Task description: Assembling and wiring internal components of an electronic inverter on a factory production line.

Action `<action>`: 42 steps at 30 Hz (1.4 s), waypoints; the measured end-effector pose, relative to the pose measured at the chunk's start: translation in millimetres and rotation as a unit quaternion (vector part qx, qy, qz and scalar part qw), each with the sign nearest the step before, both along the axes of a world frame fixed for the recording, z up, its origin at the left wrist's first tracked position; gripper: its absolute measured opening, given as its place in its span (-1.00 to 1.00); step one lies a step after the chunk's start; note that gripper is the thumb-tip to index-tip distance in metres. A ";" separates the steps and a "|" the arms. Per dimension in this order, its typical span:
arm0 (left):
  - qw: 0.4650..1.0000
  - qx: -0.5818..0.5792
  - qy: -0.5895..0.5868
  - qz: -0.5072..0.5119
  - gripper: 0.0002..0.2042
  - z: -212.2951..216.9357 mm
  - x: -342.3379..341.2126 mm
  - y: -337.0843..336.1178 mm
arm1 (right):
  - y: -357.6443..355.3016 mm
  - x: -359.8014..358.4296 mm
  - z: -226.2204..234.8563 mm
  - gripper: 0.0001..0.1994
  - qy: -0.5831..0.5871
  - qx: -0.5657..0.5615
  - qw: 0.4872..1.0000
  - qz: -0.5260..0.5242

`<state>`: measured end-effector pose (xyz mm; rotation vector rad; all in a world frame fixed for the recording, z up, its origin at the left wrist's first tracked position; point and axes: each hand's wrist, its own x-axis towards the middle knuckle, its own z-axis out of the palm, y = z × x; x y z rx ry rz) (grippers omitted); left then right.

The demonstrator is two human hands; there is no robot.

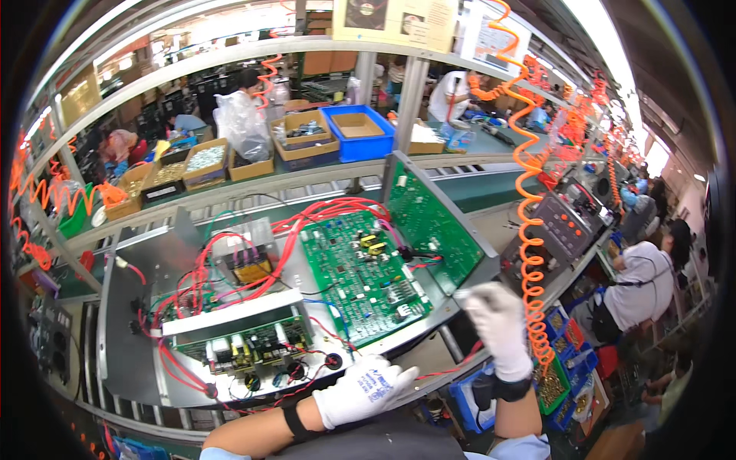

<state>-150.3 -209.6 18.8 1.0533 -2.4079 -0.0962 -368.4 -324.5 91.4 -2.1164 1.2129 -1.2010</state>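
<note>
My left hand (364, 391), in a white glove, is at the near edge of an open metal chassis (437, 322), fingers partly curled. A thin red wire (441, 373) comes out at its fingertips and runs right. My right hand (497, 326), also gloved and slightly blurred, is raised by the chassis's right corner. Its fingers are pinched together on something small and pale that I cannot make out. A green circuit board (360, 284) lies flat in the chassis, and another green board (429, 222) stands on the upright right panel. Thick red wires (287, 245) loop around a transformer (251, 264).
The chassis sits on a roller conveyor (165, 415). Coiled orange air hoses (529, 222) hang close by my right hand. Parts bins (563, 345) stand at the right. Behind are cardboard boxes (207, 159) and a blue bin (356, 130). A co-worker (640, 280) sits at the right.
</note>
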 end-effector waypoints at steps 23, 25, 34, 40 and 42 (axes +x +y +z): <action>1.000 -0.024 -0.001 0.007 -0.61 -6.4 7.6 2.1 | -30.9 59.6 -8.5 -0.90 0.454 -0.121 0.882 0.037; 1.000 -0.029 0.006 0.002 -0.60 -6.3 8.2 0.9 | -32.5 60.9 -7.3 -0.92 0.460 -0.110 0.880 0.039; 0.999 0.024 -0.044 0.005 -0.58 6.8 7.0 1.1 | -51.9 64.0 -2.5 -0.85 0.446 -0.034 0.890 0.088; 0.999 -0.034 0.018 0.020 -0.63 28.6 8.3 2.5 | -45.8 54.5 -10.7 -0.81 0.418 0.004 0.906 0.066; 0.997 -0.047 0.050 0.035 -0.63 40.5 14.8 7.3 | -18.2 52.2 -18.6 -0.76 0.302 -0.099 0.946 0.058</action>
